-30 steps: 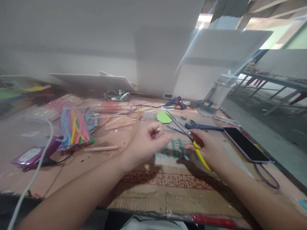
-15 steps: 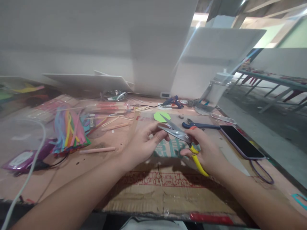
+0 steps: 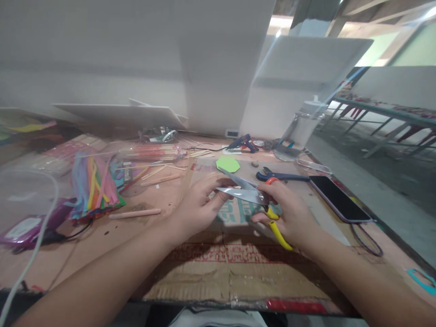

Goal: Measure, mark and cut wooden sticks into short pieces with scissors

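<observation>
In my right hand (image 3: 284,213) is a pair of scissors (image 3: 247,195) with yellow and red handles, its metal blades spread apart and pointing left. My left hand (image 3: 200,202) is closed in a pinch right at the blades. A tiny pale bit shows between the blades by my left fingertips, too small to name. Just beyond the blades, a bright green paper octagon (image 3: 228,164) lies on the work surface. Beneath both hands is a translucent sheet with teal lettering (image 3: 238,213), partly covered by them.
Right of the hands lie a blue-handled wrench (image 3: 282,176) and a phone (image 3: 340,199). A glue gun (image 3: 243,143) and a clear bottle (image 3: 299,131) stand farther back. To the left are colourful strips (image 3: 95,186), a pink stick (image 3: 135,214) and a purple device (image 3: 27,231).
The scissors' blades are spread slightly wider, and the near blade's tip sits lower by my left fingers. Both hands stay close together. The whole view has shifted a little.
</observation>
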